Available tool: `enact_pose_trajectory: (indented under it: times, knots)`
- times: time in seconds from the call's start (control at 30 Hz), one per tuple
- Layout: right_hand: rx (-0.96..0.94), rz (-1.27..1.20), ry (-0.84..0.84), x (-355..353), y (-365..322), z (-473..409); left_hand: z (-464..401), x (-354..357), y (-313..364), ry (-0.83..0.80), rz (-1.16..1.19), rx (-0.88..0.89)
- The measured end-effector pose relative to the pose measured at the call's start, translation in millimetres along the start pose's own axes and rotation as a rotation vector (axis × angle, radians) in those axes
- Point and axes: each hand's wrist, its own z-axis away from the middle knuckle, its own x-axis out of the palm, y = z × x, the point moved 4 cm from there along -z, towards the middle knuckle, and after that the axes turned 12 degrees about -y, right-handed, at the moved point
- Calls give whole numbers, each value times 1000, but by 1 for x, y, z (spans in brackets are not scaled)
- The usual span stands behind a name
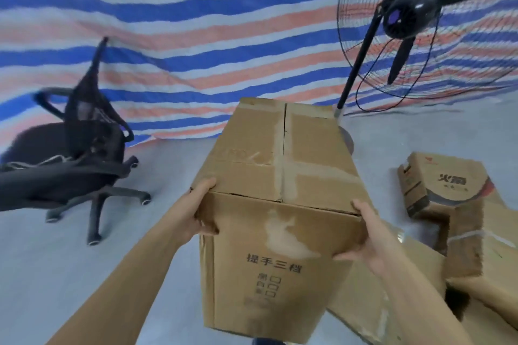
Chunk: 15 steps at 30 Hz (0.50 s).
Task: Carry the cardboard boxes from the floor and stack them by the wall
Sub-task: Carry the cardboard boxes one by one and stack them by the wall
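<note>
We see a black office chair (84,148) at left on the pale grey floor (70,260), with a blue, white and red striped tarp (196,36) as the backdrop. Centre: the cardboard box (280,190) is held off the floor (old tape marks on top). Left hand (196,210) grip is clamped on its near left corner, right hand (367,244) grip clamped on its right edge. At right: a standing fan (406,17) and more boxes (454,204) on the floor.
</note>
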Motion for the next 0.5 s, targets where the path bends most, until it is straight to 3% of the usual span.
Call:
enact_pose_trajectory:
  times: [0.5]
  knots:
    - [81, 406, -441, 178, 208, 136, 328, -227, -183, 533, 372, 117]
